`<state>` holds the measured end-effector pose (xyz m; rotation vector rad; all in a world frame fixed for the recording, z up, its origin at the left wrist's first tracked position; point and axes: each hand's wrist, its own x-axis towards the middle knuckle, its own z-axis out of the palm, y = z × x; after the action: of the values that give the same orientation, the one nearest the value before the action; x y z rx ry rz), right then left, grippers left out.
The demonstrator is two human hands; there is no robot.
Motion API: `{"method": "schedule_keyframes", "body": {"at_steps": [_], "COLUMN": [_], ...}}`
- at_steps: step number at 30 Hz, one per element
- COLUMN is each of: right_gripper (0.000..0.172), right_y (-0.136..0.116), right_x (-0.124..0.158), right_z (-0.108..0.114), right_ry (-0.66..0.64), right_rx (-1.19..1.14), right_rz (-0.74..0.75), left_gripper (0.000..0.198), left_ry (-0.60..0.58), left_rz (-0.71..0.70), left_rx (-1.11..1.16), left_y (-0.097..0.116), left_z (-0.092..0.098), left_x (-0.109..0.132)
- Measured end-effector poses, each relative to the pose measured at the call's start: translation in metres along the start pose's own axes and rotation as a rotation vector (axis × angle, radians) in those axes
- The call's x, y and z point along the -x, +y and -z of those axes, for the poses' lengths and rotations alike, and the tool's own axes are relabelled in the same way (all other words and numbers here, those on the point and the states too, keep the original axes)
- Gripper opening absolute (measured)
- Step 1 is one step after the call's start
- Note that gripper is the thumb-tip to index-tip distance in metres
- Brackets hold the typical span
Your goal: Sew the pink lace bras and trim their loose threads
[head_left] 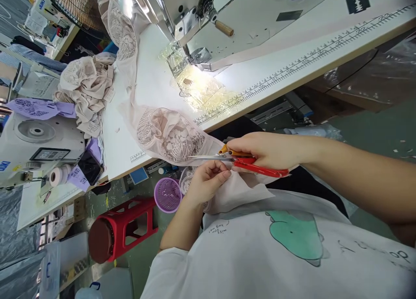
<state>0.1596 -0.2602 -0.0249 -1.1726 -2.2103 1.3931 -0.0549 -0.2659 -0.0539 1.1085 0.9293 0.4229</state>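
My right hand (266, 149) is closed around a pair of scissors (260, 167) with a red handle; a yellow-orange part shows by the fingers. Their blades point left, lying over the edge of a pale pink lace bra (175, 136). Just below the blades, my left hand (209, 180) is closed, with thumb and fingers pinching the bra's thin fabric. One lace cup rests at the table's front edge, and more of the fabric hangs over my lap. Part of it is hidden behind my hands.
A sewing machine (195, 39) with a lit needle area stands on the white table (149, 65), whose front edge bears a printed ruler. More pale bras (86, 86) lie piled at left, beside another machine (42, 138). Below are a purple basket (168, 195) and a red stool (125, 227).
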Motion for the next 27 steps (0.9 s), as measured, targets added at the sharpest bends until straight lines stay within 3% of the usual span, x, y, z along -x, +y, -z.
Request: {"method": "schedule_keyframes", "body": {"at_steps": [11, 16, 18, 22, 23, 27], "right_gripper": [0.022, 0.024, 0.026, 0.035, 0.036, 0.058], "right_y": [-0.002, -0.002, 0.000, 0.007, 0.010, 0.020], "right_x": [0.003, 0.004, 0.008, 0.033, 0.042, 0.079], "right_z": [-0.001, -0.007, -0.012, -0.029, -0.034, -0.060], "right_ry": [0.005, 0.048, 0.119, 0.405, 0.412, 0.145], "right_rx": [-0.048, -0.059, -0.120, -0.397, -0.441, -0.395], "right_rz": [-0.030, -0.029, -0.058, -0.102, -0.107, -0.146], "left_gripper": [0.052, 0.048, 0.045, 0.043, 0.044, 0.046], "left_ry": [0.035, -0.032, -0.014, 0.062, 0.075, 0.105], "left_rz": [0.002, 0.015, 0.000, 0.002, 0.005, 0.019], "left_rx": [-0.028, -0.025, 0.000, 0.084, 0.102, 0.142], "left_y": [0.000, 0.004, 0.005, 0.003, 0.003, 0.005], "left_z": [0.001, -0.004, -0.005, -0.005, -0.005, -0.006], "left_x": [0.001, 0.003, 0.004, 0.005, 0.005, 0.004]}}
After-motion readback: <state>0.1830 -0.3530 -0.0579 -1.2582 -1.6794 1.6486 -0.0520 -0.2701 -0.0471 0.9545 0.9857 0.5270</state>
